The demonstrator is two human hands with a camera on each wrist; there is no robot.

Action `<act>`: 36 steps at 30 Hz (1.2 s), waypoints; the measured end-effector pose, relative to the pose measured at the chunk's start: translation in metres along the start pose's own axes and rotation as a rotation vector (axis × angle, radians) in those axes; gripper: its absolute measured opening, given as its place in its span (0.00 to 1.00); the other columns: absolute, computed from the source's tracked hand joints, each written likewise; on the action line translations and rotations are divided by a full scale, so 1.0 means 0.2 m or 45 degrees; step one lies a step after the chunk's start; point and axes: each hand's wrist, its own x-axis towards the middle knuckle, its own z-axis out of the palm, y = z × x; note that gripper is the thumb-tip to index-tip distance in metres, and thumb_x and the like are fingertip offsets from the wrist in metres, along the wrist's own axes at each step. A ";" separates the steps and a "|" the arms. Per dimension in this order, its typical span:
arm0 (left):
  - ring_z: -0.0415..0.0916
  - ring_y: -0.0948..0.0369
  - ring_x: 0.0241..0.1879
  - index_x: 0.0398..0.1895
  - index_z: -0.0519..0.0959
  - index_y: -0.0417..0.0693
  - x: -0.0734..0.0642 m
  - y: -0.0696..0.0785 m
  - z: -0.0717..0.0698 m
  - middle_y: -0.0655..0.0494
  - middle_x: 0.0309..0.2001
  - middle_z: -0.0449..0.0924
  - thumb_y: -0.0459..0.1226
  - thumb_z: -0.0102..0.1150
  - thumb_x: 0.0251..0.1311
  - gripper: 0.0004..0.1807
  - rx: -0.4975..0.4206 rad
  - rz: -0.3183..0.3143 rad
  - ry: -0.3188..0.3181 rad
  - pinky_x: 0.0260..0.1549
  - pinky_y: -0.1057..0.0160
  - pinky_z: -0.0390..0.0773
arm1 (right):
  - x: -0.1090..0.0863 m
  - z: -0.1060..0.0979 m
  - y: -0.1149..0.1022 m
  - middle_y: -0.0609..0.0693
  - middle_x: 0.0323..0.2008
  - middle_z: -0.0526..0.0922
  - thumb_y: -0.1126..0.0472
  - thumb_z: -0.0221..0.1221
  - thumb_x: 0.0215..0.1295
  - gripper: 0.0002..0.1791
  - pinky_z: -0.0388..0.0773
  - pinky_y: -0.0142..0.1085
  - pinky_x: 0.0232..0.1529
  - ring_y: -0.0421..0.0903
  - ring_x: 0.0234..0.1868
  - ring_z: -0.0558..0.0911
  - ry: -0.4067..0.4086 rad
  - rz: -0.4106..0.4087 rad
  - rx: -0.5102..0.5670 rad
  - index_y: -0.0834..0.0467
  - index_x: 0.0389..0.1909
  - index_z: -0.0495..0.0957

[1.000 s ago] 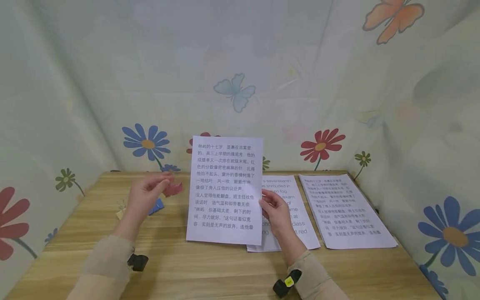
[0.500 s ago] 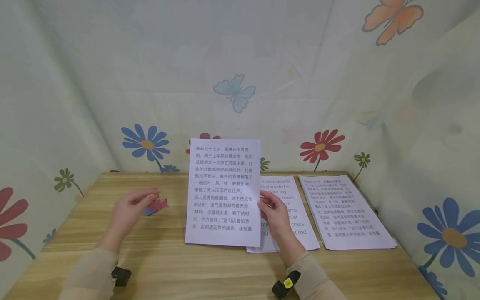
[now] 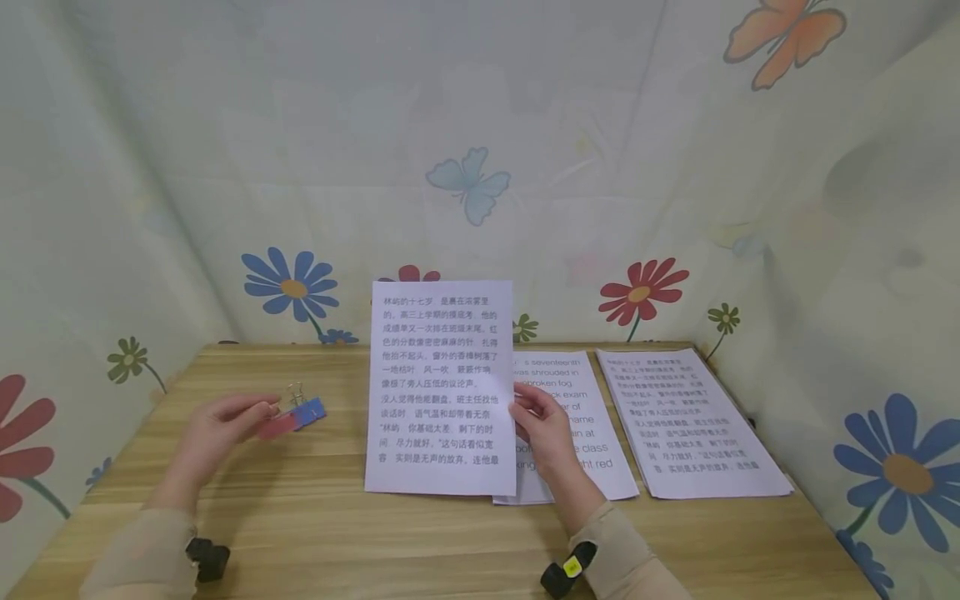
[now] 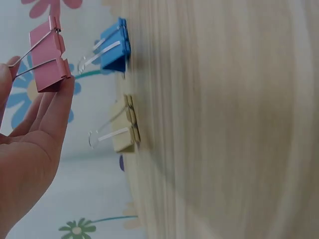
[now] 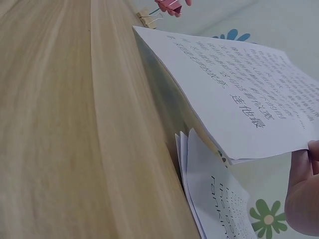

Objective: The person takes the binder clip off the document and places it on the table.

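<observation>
My left hand (image 3: 225,429) pinches a pink binder clip (image 4: 46,55) by its wire handles, held above the table at the left. Close beyond it stands a blue binder clip (image 3: 309,413) with its handles up. A yellow binder clip (image 4: 124,124) sits on the table, shown in the left wrist view and hidden behind my hand in the head view. With my right hand (image 3: 546,433) I grip the right edge of some printed sheets with Chinese text (image 3: 441,387), raised nearly upright. In the right wrist view their lower edges show more than one layer.
Behind the raised sheets lies a stack of English-text pages (image 3: 592,433), partly covered by them. Another stack of Chinese-text pages (image 3: 693,425) lies to its right. The wooden table (image 3: 360,550) ends at a flowered cloth backdrop (image 3: 480,108).
My left hand has moved left and down with the pink binder clip, uncovering the blue one. The raised sheets have shifted slightly left and down in my right hand.
</observation>
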 end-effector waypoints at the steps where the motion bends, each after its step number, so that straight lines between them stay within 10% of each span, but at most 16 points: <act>1: 0.79 0.77 0.42 0.56 0.78 0.30 0.00 -0.01 -0.01 0.64 0.44 0.86 0.43 0.57 0.71 0.23 -0.006 -0.009 -0.016 0.39 0.76 0.78 | 0.00 0.00 0.00 0.50 0.39 0.79 0.73 0.62 0.63 0.20 0.82 0.31 0.37 0.41 0.38 0.81 -0.003 -0.002 -0.002 0.61 0.56 0.79; 11: 0.70 0.84 0.44 0.58 0.78 0.35 -0.01 -0.12 -0.12 0.37 0.58 0.77 0.47 0.56 0.71 0.25 0.168 -0.122 -0.150 0.41 0.78 0.75 | 0.00 0.02 0.01 0.50 0.38 0.80 0.74 0.62 0.62 0.20 0.82 0.31 0.37 0.41 0.38 0.81 -0.026 -0.014 -0.002 0.63 0.56 0.79; 21: 0.78 0.74 0.44 0.60 0.73 0.26 0.00 -0.19 -0.18 0.73 0.47 0.79 0.41 0.59 0.70 0.26 -0.100 -0.267 -0.263 0.44 0.66 0.82 | -0.01 0.04 0.01 0.49 0.39 0.79 0.72 0.62 0.63 0.20 0.81 0.31 0.37 0.41 0.39 0.80 -0.037 0.018 -0.032 0.62 0.57 0.79; 28: 0.77 0.75 0.44 0.63 0.73 0.33 0.00 -0.21 -0.21 0.42 0.62 0.74 0.44 0.60 0.68 0.28 -0.010 -0.360 -0.324 0.45 0.65 0.81 | -0.01 0.05 0.02 0.50 0.38 0.80 0.73 0.62 0.62 0.20 0.81 0.30 0.35 0.40 0.36 0.80 -0.048 0.016 -0.017 0.63 0.56 0.79; 36: 0.77 0.74 0.43 0.62 0.74 0.32 -0.01 -0.23 -0.23 0.33 0.64 0.69 0.43 0.60 0.68 0.27 0.045 -0.364 -0.324 0.43 0.62 0.82 | -0.02 0.08 0.02 0.52 0.38 0.80 0.74 0.62 0.61 0.21 0.81 0.30 0.35 0.40 0.35 0.81 -0.073 0.007 0.000 0.65 0.57 0.78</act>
